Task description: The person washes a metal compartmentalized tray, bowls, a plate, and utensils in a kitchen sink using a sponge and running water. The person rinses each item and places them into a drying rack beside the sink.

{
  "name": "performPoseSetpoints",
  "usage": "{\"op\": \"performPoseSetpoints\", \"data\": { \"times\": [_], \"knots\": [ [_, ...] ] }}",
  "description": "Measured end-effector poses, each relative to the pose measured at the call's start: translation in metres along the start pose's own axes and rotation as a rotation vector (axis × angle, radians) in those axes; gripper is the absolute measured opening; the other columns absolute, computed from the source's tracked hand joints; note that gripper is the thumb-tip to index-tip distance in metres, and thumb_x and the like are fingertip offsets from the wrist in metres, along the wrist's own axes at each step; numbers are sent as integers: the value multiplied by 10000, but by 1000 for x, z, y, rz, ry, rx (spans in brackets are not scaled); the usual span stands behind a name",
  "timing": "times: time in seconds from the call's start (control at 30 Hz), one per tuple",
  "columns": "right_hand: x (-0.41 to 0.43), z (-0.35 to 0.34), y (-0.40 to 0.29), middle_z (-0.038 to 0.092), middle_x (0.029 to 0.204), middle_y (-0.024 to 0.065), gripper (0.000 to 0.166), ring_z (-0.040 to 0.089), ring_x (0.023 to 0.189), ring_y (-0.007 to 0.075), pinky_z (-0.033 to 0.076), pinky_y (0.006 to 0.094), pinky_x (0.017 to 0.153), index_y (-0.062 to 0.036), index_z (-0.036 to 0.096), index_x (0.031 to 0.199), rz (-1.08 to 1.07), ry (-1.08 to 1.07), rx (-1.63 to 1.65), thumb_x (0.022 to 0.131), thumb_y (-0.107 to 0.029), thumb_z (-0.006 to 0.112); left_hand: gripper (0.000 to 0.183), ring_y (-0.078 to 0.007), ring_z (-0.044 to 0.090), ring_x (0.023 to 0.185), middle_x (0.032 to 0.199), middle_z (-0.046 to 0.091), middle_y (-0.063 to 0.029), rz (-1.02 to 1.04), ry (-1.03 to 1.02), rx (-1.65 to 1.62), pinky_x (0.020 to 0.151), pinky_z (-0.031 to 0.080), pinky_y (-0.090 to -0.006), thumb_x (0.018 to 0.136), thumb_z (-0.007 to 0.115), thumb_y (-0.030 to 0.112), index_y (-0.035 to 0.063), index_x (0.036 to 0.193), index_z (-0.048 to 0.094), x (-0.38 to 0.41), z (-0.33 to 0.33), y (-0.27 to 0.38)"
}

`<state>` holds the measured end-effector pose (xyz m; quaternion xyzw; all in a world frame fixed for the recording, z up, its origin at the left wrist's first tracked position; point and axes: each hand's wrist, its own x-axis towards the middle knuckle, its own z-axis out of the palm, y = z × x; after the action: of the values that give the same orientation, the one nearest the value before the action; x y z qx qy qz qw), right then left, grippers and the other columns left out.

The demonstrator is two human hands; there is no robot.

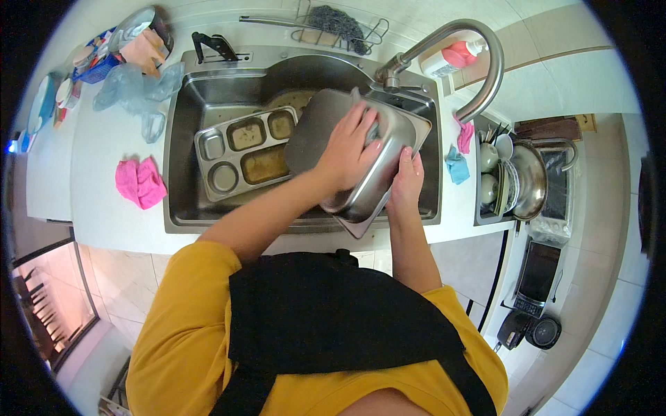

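Observation:
A deep rectangular stainless steel pan [367, 195] is held tilted over the sink, its outer base and side facing up. On its rim, near the lower right side, my right hand [407, 179] grips with the thumb on the outer wall. My left hand [349, 148] lies across the base and presses a grey cloth or pad [372, 133] against it; fingers hide most of that pad. In the stainless steel sink [179, 182], to the left, rests a compartment tray [235, 165] with brownish liquid in several wells. The pan covers the tray's right end.
A curved faucet [497, 67] arches over the sink's back right corner. Pink cloth [140, 182] and plastic bags [130, 91] lie on the left counter. Behind stands a wire rack [333, 39] beside a soap bottle [452, 58]. A dish rack [491, 213] with bowls is at right.

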<state>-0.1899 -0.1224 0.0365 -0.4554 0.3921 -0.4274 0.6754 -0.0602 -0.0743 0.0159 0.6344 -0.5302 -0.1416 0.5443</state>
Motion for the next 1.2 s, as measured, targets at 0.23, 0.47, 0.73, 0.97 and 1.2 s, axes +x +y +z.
{"op": "performPoseSetpoints", "data": {
  "times": [0.23, 0.47, 0.73, 0.97, 1.2],
  "knots": [
    [-11, 0, -29, 548, 1055, 74, 319, 526, 936, 162, 420, 305, 838, -16, 460, 1144, 54, 122, 10, 932, -250, 419, 528, -333, 357, 1214, 1271, 419, -216, -191, -48, 144, 1013, 281, -368, 868, 412, 362, -32, 1220, 426, 43, -11, -109],
    [-3, -14, -15, 541, 1068, 67, 333, 515, 962, 168, 402, 315, 864, -22, 457, 1148, 3, 116, 140, 924, -268, 439, 470, -354, 356, 1207, 1286, 381, -247, -369, -245, 139, 1005, 296, -389, 862, 437, 294, -27, 1205, 436, -40, -23, -143],
    [-5, 8, -4, 546, 983, 77, 299, 528, 861, 169, 438, 318, 761, -18, 468, 1084, -67, 311, 48, 939, -269, 396, 423, -371, 362, 1190, 1237, 420, -248, -93, -263, 48, 1003, 302, -383, 863, 423, 240, -49, 1170, 447, 4, 15, 4],
    [6, -34, 9, 548, 1036, 139, 379, 560, 901, 244, 485, 351, 747, 9, 451, 1110, 60, 335, 94, 952, -308, 316, 382, -315, 435, 1134, 1190, 477, -192, 481, -227, 490, 937, 352, -411, 776, 514, 203, -33, 1076, 533, -18, 5, 64],
    [-2, -59, -4, 373, 1325, 113, 463, 379, 1198, 275, 289, 417, 1021, -28, 357, 1284, 220, 531, 334, 961, -342, 253, 522, -321, 344, 1222, 1302, 374, -182, 260, -193, 118, 1006, 271, -435, 710, 570, 86, 60, 1214, 438, -53, -24, -2]
  ]
}}
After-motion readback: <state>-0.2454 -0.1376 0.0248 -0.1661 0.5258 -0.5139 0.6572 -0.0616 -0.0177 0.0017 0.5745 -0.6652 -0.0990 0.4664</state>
